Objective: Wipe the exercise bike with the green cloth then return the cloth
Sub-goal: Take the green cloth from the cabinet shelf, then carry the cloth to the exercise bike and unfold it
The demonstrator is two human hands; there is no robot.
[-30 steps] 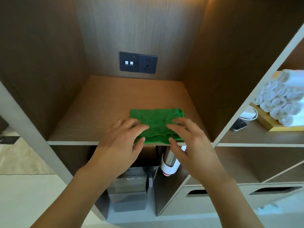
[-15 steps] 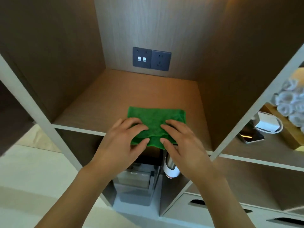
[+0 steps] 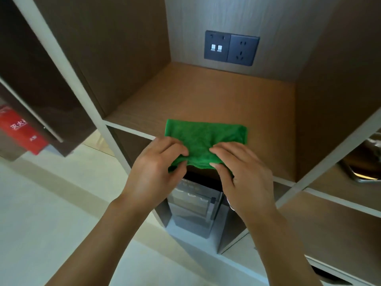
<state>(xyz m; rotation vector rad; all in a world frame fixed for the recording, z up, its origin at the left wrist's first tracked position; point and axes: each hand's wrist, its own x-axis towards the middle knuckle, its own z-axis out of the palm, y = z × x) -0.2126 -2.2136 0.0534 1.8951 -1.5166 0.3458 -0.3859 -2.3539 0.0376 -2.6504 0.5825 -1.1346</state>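
A folded green cloth (image 3: pixel 203 141) lies at the front edge of a wooden shelf (image 3: pixel 226 104) inside an open cubby, its near edge lifted just over that edge. Two bare hands hold it there: the left hand (image 3: pixel 156 170) pinches the cloth's near left part between curled fingers and thumb, and the right hand (image 3: pixel 241 172) pinches its near right part the same way. On the cubby's back wall sits one dark panel (image 3: pixel 231 48) with two small switches and one socket. In the compartment below the shelf stands a grey box-like appliance (image 3: pixel 191 211), partly hidden by the hands. At far left, one red container (image 3: pixel 22 131) with white writing shows.
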